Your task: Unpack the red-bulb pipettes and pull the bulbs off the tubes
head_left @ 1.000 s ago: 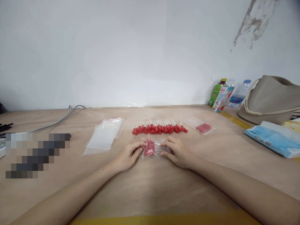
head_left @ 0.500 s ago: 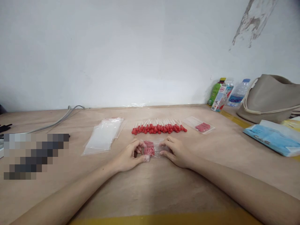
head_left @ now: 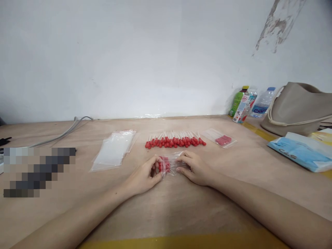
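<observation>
A small clear plastic bag [head_left: 171, 166] lies on the table between my hands, with several red-tipped sticks bunched at its left end. My left hand [head_left: 146, 174] is closed on that left end, thumb below and fingers above. At the other end my right hand [head_left: 193, 168] grips the clear plastic between thumb and fingers. Just beyond them, a row of sticks with red tips [head_left: 175, 141] lies with the pale shafts pointing away. To its right is another clear bag [head_left: 213, 135] with red tips inside. A pile of flat clear bags [head_left: 112, 151] lies to the left.
At the back right stand a green bottle [head_left: 236, 102], a carton-like patterned bottle [head_left: 243, 109] and a clear water bottle [head_left: 261, 103], beside a grey bag [head_left: 298, 110]. A blue packet [head_left: 298, 150] lies nearer. A grey cable [head_left: 59, 136] runs along the left.
My left fingers have closed further around the red-tipped end of the bag, and the sticks inside have shifted slightly. My right hand stays at nearly the same spot.
</observation>
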Demonstrator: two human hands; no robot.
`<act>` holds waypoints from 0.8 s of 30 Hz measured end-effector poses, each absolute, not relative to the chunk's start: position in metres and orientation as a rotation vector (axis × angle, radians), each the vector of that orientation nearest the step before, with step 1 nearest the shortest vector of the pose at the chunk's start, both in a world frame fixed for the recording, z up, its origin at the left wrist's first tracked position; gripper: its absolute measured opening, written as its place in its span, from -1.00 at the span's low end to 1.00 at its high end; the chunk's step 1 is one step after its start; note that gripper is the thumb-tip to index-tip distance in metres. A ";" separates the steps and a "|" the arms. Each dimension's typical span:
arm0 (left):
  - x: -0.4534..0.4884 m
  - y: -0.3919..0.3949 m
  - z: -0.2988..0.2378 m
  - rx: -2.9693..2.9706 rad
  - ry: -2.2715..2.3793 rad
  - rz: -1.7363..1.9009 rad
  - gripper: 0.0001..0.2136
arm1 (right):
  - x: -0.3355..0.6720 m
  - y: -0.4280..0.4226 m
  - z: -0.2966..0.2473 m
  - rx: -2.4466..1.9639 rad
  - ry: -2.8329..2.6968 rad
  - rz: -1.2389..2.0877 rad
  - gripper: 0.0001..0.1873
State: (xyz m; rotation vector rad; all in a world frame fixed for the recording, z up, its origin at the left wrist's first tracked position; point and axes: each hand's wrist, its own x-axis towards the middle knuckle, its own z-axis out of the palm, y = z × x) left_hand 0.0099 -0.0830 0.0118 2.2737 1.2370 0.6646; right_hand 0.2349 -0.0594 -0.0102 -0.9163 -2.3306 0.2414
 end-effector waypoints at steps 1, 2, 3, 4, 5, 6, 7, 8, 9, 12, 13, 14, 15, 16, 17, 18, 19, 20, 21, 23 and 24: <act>0.010 -0.083 0.012 2.304 1.235 0.653 -0.90 | 0.235 -0.059 -0.010 -0.911 -2.329 0.240 -0.80; 0.010 -0.084 0.013 2.345 1.232 0.645 -0.91 | 0.235 -0.060 -0.010 -0.907 -2.327 0.239 -0.79; 0.010 -0.084 0.013 2.388 1.224 0.646 -0.91 | 0.235 -0.060 -0.009 -0.905 -2.325 0.239 -0.79; 0.010 -0.085 0.013 2.423 1.212 0.655 -0.91 | 0.235 -0.060 -0.009 -0.904 -2.325 0.241 -0.79; 0.010 -0.085 0.013 2.445 1.194 0.670 -0.89 | 0.235 -0.060 -0.009 -0.903 -2.324 0.241 -0.79; 0.011 -0.086 0.013 2.450 1.175 0.683 -0.87 | 0.235 -0.060 -0.009 -0.902 -2.322 0.240 -0.80; 0.011 -0.086 0.012 2.440 1.160 0.693 -0.85 | 0.235 -0.060 -0.009 -0.902 -2.319 0.239 -0.81; 0.011 -0.086 0.011 2.420 1.149 0.702 -0.83 | 0.235 -0.060 -0.009 -0.905 -2.318 0.239 -0.81; 0.011 -0.087 0.010 2.398 1.145 0.711 -0.81 | 0.235 -0.060 -0.009 -0.907 -2.317 0.241 -0.81; 0.011 -0.085 0.007 2.350 1.140 0.753 -0.81 | 0.235 -0.059 -0.010 -0.914 -2.315 0.257 -0.81; 0.010 -0.084 0.006 2.334 1.137 0.771 -0.82 | 0.235 -0.059 -0.011 -0.918 -2.314 0.264 -0.81; 0.009 -0.083 0.005 2.308 1.137 0.788 -0.82 | 0.235 -0.059 -0.011 -0.923 -2.311 0.270 -0.81; 0.007 -0.081 0.004 2.275 1.141 0.802 -0.82 | 0.235 -0.059 -0.011 -0.925 -2.308 0.277 -0.81; 0.006 -0.079 0.004 2.238 1.149 0.811 -0.82 | 0.235 -0.058 -0.012 -0.926 -2.307 0.285 -0.80; 0.004 -0.078 0.003 2.205 1.159 0.817 -0.82 | 0.235 -0.058 -0.012 -0.923 -2.306 0.293 -0.79; 0.002 -0.076 0.004 2.183 1.167 0.820 -0.82 | 0.235 -0.058 -0.012 -0.922 -2.306 0.302 -0.77; 0.000 -0.075 0.004 2.176 1.168 0.818 -0.82 | 0.235 -0.058 -0.013 -0.921 -2.307 0.311 -0.75; -0.002 -0.074 0.005 2.182 1.162 0.811 -0.82 | 0.235 -0.057 -0.013 -0.925 -2.307 0.318 -0.75; -0.003 -0.073 0.007 2.198 1.152 0.800 -0.83 | 0.234 -0.057 -0.013 -0.931 -2.308 0.324 -0.74; -0.005 -0.074 0.009 2.241 1.147 0.774 -0.84 | 0.235 -0.057 -0.014 -0.936 -2.311 0.333 -0.73; -0.005 -0.075 0.010 2.268 1.156 0.761 -0.84 | 0.235 -0.056 -0.014 -0.933 -2.315 0.338 -0.72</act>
